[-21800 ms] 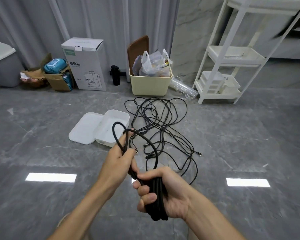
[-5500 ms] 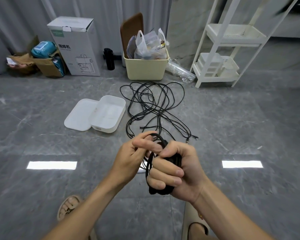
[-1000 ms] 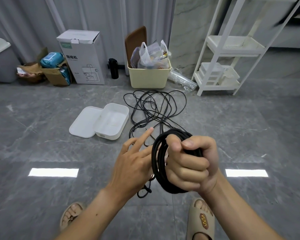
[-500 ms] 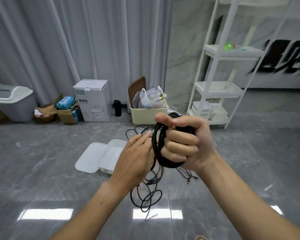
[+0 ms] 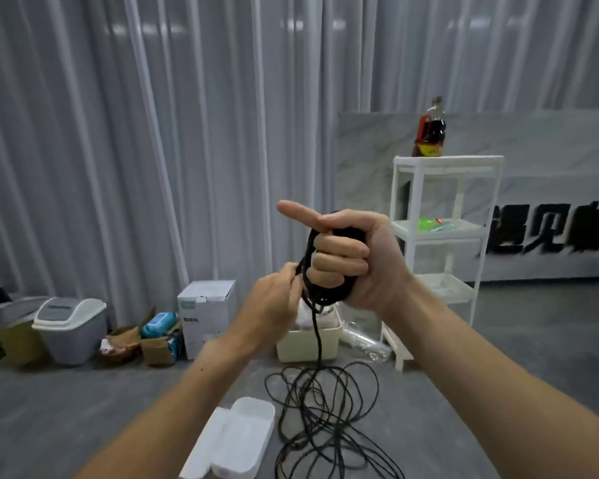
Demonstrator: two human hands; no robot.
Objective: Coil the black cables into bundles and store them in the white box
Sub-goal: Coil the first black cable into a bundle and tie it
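Note:
My right hand [image 5: 357, 257] is raised to chest height and grips a coiled black cable bundle [image 5: 325, 292], with three fingers curled round it and the index finger pointing left. My left hand [image 5: 274, 305] is just left of the bundle and pinches a strand at its edge. One black strand [image 5: 317, 340] hangs from the bundle down to the loose tangle of black cables [image 5: 322, 409] on the floor. The white box [image 5: 246, 440] lies open on the floor at the bottom, left of the tangle, with its lid [image 5: 201, 454] beside it.
Behind the cables a cream bin [image 5: 308, 344] stands by the curtain. A white shelf rack [image 5: 443, 236] with a dark bottle [image 5: 429, 133] on top is at the right. A white carton [image 5: 206, 316], cardboard boxes and grey bins [image 5: 71, 330] line the left.
The view has tilted up and both hands rose with the bundle. My left hand went from flat against the coil to pinching a strand. My right index finger now sticks out.

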